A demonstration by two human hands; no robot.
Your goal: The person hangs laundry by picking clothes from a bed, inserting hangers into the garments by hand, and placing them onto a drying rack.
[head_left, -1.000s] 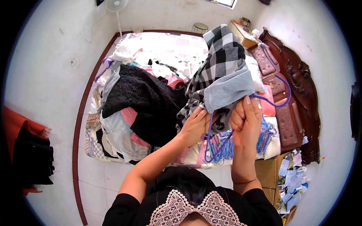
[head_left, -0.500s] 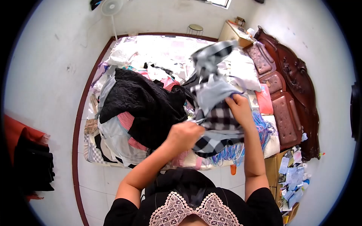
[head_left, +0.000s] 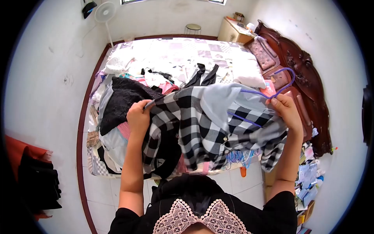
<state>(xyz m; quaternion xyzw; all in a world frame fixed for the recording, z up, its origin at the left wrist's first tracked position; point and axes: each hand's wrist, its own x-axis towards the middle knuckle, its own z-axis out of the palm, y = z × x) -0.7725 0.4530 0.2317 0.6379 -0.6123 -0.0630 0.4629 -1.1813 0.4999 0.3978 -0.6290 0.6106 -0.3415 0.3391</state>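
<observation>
A black-and-white checked shirt (head_left: 191, 117) with a light blue-grey hood or lining is stretched between my hands above the bed. My left hand (head_left: 139, 117) is closed on the shirt's edge at the left. In my right hand (head_left: 284, 109) is a purple hanger (head_left: 290, 80), pinched near the base of its hook. One arm of the hanger runs into the shirt's light part, and its lower bar shows against the checks. A black textured garment (head_left: 124, 97) lies on the pile behind and beside my left hand.
Mixed clothes cover the left of the bed (head_left: 163, 45). Blue and purple hangers (head_left: 239, 156) lie at its near edge. The carved headboard (head_left: 311, 93), a pillow (head_left: 247, 72) and a cabinet (head_left: 233, 33) stand right. A fan (head_left: 105, 13) is at the back left.
The shirt has been swung round and spread out wide. My left hand has moved left with its edge, and my right hand has moved right with the hanger.
</observation>
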